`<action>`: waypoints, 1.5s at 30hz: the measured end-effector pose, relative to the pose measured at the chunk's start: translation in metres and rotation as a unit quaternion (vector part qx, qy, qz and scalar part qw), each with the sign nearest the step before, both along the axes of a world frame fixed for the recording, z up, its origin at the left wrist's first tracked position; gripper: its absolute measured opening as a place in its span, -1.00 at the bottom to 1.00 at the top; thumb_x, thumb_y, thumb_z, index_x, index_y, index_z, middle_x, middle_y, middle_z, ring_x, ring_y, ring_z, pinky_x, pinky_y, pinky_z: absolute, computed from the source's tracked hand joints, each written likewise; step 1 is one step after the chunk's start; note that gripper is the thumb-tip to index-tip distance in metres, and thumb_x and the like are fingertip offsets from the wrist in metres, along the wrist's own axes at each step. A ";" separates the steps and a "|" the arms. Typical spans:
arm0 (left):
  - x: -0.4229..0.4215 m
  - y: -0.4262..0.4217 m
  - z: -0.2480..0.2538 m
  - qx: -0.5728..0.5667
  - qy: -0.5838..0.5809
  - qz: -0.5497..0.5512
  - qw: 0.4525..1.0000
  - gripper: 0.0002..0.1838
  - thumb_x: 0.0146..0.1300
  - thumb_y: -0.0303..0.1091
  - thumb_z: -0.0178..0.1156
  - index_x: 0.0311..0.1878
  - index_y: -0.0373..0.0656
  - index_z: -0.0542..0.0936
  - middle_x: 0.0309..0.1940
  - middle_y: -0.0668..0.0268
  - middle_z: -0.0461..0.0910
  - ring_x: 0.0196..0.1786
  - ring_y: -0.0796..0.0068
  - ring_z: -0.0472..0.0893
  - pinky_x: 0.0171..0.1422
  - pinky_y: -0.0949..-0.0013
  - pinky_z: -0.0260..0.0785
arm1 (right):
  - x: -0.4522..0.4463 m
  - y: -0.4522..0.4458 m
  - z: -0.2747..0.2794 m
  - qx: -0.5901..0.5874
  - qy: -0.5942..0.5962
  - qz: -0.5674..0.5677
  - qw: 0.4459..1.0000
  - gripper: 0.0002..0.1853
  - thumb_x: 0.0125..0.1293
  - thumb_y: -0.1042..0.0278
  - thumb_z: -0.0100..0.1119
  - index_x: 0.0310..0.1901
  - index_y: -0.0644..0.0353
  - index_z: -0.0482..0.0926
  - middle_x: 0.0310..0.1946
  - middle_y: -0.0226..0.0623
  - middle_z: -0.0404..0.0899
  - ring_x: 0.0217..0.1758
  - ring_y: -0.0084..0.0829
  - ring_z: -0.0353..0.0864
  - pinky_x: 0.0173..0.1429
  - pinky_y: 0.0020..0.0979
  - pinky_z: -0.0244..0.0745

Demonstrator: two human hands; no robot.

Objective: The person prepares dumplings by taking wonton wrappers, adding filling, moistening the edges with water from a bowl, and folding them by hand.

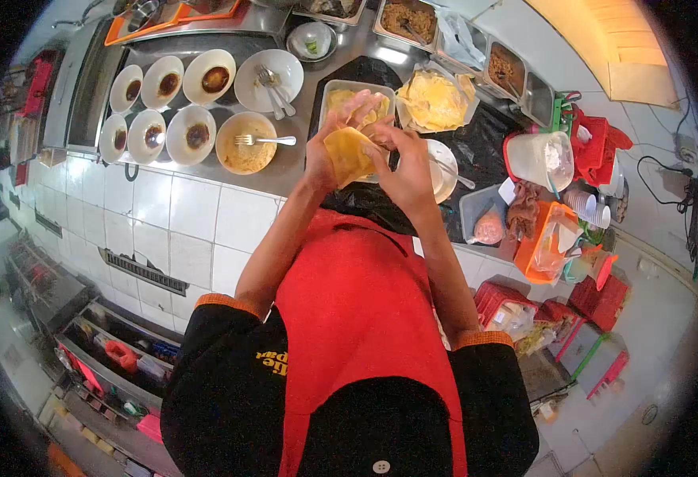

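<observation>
My left hand [334,137] holds a thin yellow wonton wrapper [347,157], spread over its palm and fingers. At the wrapper's right edge is my right hand [409,168], its thumb and fingers bent and closed there; whether anything else lies between them is hidden. Behind my hands stands a clear plastic container [349,86] with yellow pieces in it, partly covered by my fingers. A stack of yellow wrappers [435,99] lies to the right of it. Just past my right hand sits a white plate [444,176] with a utensil on it.
Several white bowls with dark sauce [196,136] line the left counter. Nearer are a bowl with a fork [247,159] and a bowl of cutlery [255,73]. Metal trays of food [407,22] stand at the back. A white tub [535,155] and an orange basket [538,253] are right.
</observation>
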State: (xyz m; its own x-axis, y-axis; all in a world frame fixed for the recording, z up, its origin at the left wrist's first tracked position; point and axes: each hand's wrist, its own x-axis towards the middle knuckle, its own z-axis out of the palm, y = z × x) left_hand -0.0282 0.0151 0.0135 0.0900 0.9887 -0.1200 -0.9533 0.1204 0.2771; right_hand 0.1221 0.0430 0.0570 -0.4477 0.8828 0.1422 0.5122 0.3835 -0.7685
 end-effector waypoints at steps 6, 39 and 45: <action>-0.005 0.006 -0.061 -0.062 -0.038 -0.015 0.997 -0.25 0.56 0.27 -0.27 0.52 -0.12 0.27 0.53 0.05 0.26 0.50 -0.09 0.33 0.55 -0.19 0.20 | -0.008 -0.005 0.014 -0.051 0.090 0.004 0.995 -0.69 0.23 0.52 0.41 0.01 0.29 0.61 -0.26 -0.16 0.67 -0.23 -0.36 0.69 -0.06 -0.33 0.58; 0.012 -0.012 -0.021 -0.186 0.313 0.041 0.930 -0.53 0.31 -0.32 0.42 0.22 -0.26 0.52 0.03 0.26 0.67 0.00 0.41 0.71 0.02 0.33 0.62 | 0.147 -0.013 -0.081 0.005 -0.293 -0.078 0.953 -0.57 0.26 0.15 0.42 0.16 0.04 0.69 0.34 -0.07 0.38 0.38 -0.11 0.38 0.38 -0.07 0.25; 0.007 -0.012 -0.027 -0.154 0.463 0.032 0.873 -0.62 0.28 -0.31 0.46 0.10 -0.22 0.62 -0.07 0.31 0.71 -0.09 0.51 0.71 0.01 0.38 0.60 | 0.161 -0.045 -0.115 0.007 -0.303 -0.069 0.950 -0.48 0.23 0.00 0.40 0.21 -0.07 0.67 0.60 0.02 0.03 0.63 0.04 -0.01 0.52 0.07 -0.04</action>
State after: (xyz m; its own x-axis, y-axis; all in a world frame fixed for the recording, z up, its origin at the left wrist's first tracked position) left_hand -0.0217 0.0032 -0.0130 -0.2407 0.8965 -0.3721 -0.3464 0.2788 0.8957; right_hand 0.2826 -0.0019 -0.0585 -0.3321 0.9387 -0.0928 0.9053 0.2896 -0.3108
